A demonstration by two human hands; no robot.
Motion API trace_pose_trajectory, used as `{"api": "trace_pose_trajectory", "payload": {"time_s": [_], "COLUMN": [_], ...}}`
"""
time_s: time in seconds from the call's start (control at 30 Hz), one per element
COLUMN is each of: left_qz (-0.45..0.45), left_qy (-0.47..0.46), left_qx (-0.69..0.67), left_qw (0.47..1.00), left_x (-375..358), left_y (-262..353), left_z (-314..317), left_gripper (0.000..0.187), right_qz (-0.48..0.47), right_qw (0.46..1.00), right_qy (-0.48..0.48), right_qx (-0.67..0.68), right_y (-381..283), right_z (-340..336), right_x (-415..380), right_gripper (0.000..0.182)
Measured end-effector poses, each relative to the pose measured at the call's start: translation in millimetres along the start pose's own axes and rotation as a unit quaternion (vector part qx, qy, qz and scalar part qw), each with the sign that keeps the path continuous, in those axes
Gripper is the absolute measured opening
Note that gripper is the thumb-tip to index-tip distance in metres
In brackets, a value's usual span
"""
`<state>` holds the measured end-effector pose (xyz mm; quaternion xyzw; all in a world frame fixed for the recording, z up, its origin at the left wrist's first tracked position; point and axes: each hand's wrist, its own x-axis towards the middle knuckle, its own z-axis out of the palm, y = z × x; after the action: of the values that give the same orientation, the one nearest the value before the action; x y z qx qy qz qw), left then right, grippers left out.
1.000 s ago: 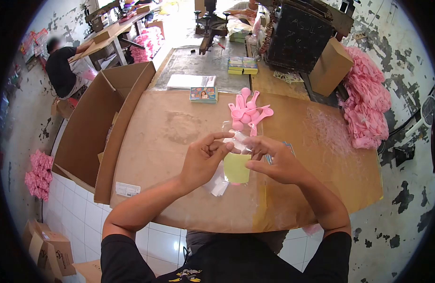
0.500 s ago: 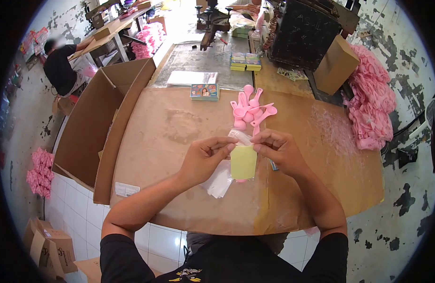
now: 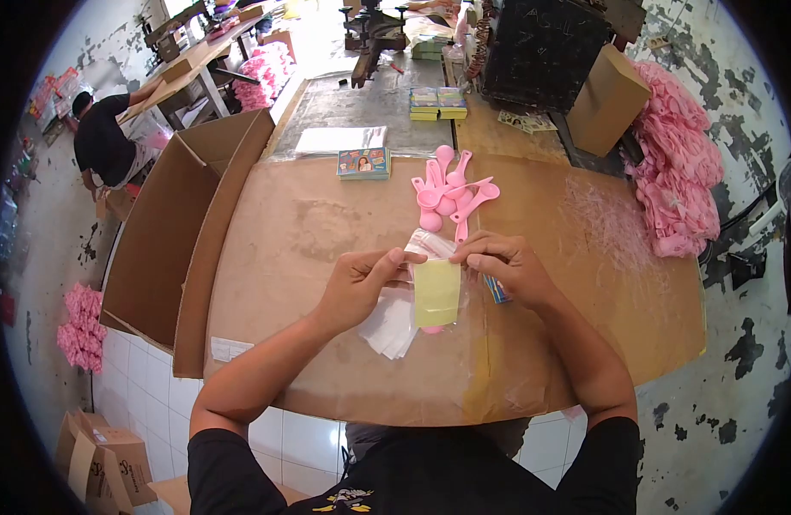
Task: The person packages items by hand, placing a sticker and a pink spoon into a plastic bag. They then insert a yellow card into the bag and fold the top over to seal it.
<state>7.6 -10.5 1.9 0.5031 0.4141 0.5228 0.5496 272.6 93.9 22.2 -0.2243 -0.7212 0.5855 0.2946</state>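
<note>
A clear plastic bag (image 3: 435, 244) with a pale yellow card (image 3: 436, 296) in it is held up between my two hands. My left hand (image 3: 354, 283) is closed in a pinch at the bag's upper left, its thumb along the top edge. At the upper right, my right hand (image 3: 509, 268) pinches the bag between thumb and fingertips. A bit of pink shows below the card; the rest of it is hidden. Beside my left hand lies a stack of clear bags (image 3: 390, 326). Pink scoops (image 3: 451, 193) are piled just beyond the bag. A blue printed card (image 3: 497, 290) lies partly under my right hand.
A large open cardboard box (image 3: 168, 232) stands along the table's left side. Printed cards (image 3: 363, 164) and plastic sheets (image 3: 340, 140) lie farther back. Plastic shreds (image 3: 614, 223) and pink bundles (image 3: 677, 163) are at the right. A person (image 3: 108, 142) sits at the far left.
My left thumb has straightened along the bag's top edge, and my right fingers have shifted slightly. The card tilts a little, with more clear plastic showing around it. The whole view has shifted slightly.
</note>
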Motion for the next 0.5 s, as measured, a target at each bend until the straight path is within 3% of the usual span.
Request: {"api": "trace_pose_trajectory", "payload": {"time_s": [0.13,0.3,0.4,0.5], "left_qz": [0.007,0.004,0.015,0.042], "left_qy": [0.004,0.013,0.022,0.042], "left_qx": [0.086,0.061,0.036,-0.002], "left_qw": [0.996,0.998,0.999,0.998], "left_x": [0,1,3,4], "left_y": [5,6,8,10], "left_z": [6,7,6,12], "left_gripper": [0.025,0.024,0.029,0.037], "right_qz": [0.010,0.032,0.043,0.064], "right_qw": [0.998,0.998,0.997,0.996], "right_qy": [0.014,0.016,-0.053,-0.045], "right_qx": [-0.059,0.042,0.027,0.029], "right_y": [-4,2,0,-5], "right_z": [6,10,10,14], "right_x": [-2,-2,-3,-5], "right_gripper": [0.017,0.035,0.045,0.042]}}
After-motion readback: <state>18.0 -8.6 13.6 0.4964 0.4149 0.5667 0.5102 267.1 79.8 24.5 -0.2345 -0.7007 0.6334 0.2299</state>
